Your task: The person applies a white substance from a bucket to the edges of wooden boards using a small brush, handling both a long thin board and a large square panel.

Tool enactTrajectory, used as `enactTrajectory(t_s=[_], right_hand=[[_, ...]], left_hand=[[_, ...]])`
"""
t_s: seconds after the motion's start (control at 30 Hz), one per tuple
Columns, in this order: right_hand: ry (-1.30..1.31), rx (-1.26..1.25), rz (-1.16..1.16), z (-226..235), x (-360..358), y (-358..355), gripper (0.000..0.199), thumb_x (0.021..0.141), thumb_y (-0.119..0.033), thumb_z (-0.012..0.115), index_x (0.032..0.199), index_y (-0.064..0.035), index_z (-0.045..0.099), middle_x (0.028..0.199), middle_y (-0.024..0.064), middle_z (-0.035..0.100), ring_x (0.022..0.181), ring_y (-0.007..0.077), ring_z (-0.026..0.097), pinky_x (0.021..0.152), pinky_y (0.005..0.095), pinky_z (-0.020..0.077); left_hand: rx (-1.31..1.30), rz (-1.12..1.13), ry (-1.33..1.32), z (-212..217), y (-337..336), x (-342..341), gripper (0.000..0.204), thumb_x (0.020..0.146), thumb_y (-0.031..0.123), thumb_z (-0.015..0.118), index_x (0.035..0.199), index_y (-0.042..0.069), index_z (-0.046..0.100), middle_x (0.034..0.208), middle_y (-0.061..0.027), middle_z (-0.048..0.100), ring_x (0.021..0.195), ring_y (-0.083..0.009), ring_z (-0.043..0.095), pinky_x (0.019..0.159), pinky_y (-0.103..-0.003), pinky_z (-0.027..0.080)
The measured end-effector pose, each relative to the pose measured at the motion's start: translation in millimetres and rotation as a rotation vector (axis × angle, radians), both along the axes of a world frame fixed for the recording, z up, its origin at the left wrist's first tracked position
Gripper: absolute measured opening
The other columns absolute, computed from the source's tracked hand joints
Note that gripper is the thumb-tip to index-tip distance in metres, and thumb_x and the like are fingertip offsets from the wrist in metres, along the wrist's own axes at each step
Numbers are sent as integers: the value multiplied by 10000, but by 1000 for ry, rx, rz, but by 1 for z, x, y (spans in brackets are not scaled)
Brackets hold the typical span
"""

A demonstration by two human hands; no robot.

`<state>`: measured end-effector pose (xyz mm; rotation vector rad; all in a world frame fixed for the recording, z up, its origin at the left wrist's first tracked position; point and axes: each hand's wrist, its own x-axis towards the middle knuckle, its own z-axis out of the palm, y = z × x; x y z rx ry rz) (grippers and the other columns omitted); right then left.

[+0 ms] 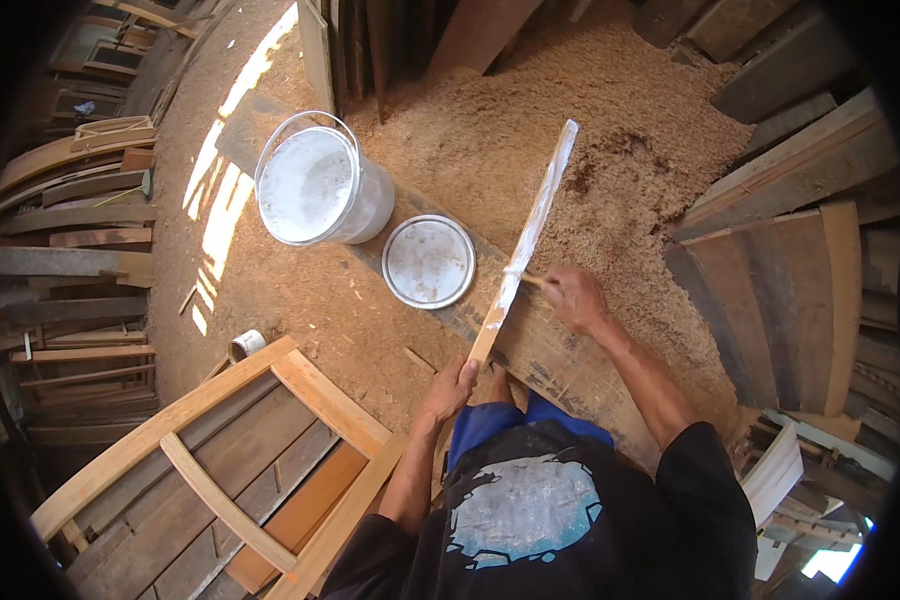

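Note:
My left hand (452, 388) is closed round the near, bare end of a long wooden strip (492, 328), which slants up and away to the right. White paste or glue (542, 205) coats most of the strip's upper face, smeared toward its far end. In my right hand (577, 299) is a thin light-brown stick (532, 280), pinched between the fingers. Its tip touches the white coating about midway along the strip; whether it ends in a brush or a flat blade is too small to tell.
A white bucket (372, 207) with a raised wire handle and a round white lid (429, 261) rest on a low plank (550, 350). A wooden frame (225, 398) lies at near left beside a small can (246, 346). Sawdust (650, 130) heaps ahead; boards (770, 310) lean at right.

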<state>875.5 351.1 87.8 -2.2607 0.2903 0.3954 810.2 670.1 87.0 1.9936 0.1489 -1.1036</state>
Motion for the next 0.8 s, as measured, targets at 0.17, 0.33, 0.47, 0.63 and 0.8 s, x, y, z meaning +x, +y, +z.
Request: enactTrajectory(t_s=[0.17,0.33,0.47,0.63,0.8], right_hand=[[-266,52,212,-11,-21,11,107,949,-173,617,923,-75,651,771,100,613,717,221,590,617,401,487],[-63,-63,-162,-41,43,-48,174,930,-172,635,970,-19,709,720,128,645,631,237,612,594,394,486],[-69,-92,-231,-40,95,-92,158,920,-162,650,959,-21,710,749,142,667,643,254,630,620,416,490],[-189,-182,-212,-39,152,-129,151,910,-168,645,946,-33,700,803,186,701,726,339,675,680,463,510],[-233,-275,-320,-54,194,-160,163,895,-196,657,920,-44,710,830,203,706,759,374,681,694,476,512]], left_hand=[[-48,82,29,4,-4,-1,468,1061,475,457,1028,21,566,822,-89,612,731,-180,595,683,-347,500],[-90,100,-18,-12,1,-9,438,1063,447,464,1006,24,562,801,-85,612,713,-184,585,674,-355,494],[-63,71,8,-12,2,-8,423,1066,437,458,1021,30,565,816,-79,605,742,-178,591,687,-363,498],[-68,46,-3,-12,2,-8,427,1069,438,451,1070,28,571,832,-91,617,767,-187,608,704,-365,510],[-88,74,54,-10,2,-6,438,1071,447,445,1100,28,568,853,-88,610,790,-190,609,732,-365,524]])
